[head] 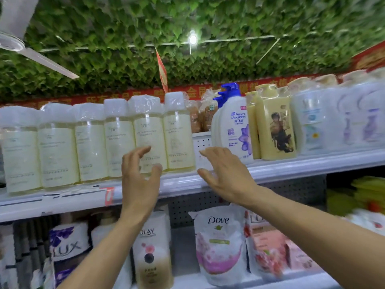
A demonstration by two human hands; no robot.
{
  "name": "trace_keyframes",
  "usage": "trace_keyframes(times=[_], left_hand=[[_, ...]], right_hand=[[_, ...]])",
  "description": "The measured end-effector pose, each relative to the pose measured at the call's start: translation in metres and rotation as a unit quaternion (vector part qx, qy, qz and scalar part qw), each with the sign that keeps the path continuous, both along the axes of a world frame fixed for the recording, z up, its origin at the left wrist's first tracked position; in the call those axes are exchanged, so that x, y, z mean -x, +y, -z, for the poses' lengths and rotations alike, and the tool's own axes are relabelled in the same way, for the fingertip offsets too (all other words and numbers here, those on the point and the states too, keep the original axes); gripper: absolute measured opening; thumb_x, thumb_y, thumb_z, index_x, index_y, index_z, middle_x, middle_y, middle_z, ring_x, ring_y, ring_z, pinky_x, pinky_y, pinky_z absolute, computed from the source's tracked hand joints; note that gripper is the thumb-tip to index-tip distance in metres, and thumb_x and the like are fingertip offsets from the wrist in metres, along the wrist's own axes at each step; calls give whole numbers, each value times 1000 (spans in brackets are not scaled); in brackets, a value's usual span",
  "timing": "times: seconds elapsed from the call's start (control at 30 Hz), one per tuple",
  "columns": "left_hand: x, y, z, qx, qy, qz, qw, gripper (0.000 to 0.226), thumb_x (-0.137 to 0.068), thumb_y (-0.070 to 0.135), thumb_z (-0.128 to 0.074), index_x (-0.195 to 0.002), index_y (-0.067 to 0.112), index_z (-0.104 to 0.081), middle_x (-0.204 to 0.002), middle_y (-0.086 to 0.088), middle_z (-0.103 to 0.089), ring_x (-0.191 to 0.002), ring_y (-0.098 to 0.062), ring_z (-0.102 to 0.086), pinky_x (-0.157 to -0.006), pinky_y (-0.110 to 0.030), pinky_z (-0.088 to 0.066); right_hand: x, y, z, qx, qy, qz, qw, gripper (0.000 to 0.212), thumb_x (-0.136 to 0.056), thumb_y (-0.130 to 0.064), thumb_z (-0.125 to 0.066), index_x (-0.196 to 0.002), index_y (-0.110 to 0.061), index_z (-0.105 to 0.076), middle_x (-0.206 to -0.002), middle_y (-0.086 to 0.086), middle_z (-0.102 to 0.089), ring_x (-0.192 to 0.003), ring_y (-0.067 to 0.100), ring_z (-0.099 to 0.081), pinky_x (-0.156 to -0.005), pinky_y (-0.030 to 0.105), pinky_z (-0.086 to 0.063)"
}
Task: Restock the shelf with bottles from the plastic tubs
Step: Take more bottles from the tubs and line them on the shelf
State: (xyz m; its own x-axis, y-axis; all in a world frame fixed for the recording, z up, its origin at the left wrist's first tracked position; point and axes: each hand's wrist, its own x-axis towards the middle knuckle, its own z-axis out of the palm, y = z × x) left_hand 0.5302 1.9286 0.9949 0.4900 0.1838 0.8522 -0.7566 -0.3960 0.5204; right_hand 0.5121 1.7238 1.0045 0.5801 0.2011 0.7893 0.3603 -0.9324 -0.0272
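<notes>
Several pale yellow bottles [116, 140] with wrapped white caps stand in a row on the upper shelf [291, 167]. My left hand [139, 180] is raised in front of the second bottle from the right [149, 132], fingers spread and loosely bent, holding nothing. My right hand [225, 174] hovers open in front of a narrow gap [203, 147] between the last pale bottle [179, 132] and a white Head & Shoulders bottle [233, 126] with a blue pump. Whether either hand touches a bottle I cannot tell. No plastic tub is in view.
Right of the white bottle stand yellow bottles [273, 124] and blurred white ones [354, 119]. The lower shelf holds a Lux pack [66, 243], an Olay bottle [152, 253] and a Dove refill pouch [218, 247]. A leafy ceiling and a fan blade [41, 59] are overhead.
</notes>
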Motion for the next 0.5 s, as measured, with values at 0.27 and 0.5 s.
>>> trace_keyframes(times=[0.27,0.5], left_hand=[[45,-154,12,64,67,188,978,27,-93,11,-64,-105,35,-62,-110,18,-67,-98,-8,-65,-87,-45,-57],[82,-288,27,56,147,225,962,22,-94,10,-62,-106,28,-63,-109,7,-67,-101,-20,-66,-67,-21,-58]], right_hand=[[54,-131,30,29,-98,-25,994,27,-88,-25,-56,-110,-13,-66,-108,2,-65,-100,23,-58,-75,35,-49],[96,-284,41,-37,-51,-34,997,36,-91,-42,-43,-112,-22,-64,-114,-8,-61,-106,11,-54,-70,25,-43]])
